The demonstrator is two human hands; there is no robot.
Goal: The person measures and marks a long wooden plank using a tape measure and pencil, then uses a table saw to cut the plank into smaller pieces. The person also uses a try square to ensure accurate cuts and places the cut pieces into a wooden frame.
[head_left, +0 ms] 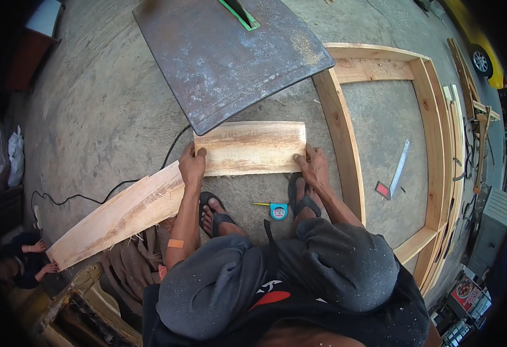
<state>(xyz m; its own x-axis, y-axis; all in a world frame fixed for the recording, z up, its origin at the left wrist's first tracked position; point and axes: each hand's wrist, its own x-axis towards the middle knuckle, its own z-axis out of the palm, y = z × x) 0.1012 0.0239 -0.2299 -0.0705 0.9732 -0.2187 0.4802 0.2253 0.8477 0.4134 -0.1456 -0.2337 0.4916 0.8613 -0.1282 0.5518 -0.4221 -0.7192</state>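
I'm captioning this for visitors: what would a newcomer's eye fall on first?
Likely the pale board at the centre, held at its ends by the left hand and right hand. Then the dark metal tabletop above it in the picture, and the large wooden frame to the right.

1 head-worn fisheye looks steeply down from close above the grey trousers (349, 269) at 6 o'clock, facing the held board (253, 147), the metal tabletop (219, 63) toward 12 o'clock.

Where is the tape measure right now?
In the head view, the blue tape measure lies on the concrete floor just right of centre, below the held board, between the left foot and the right foot, nearer the latter.
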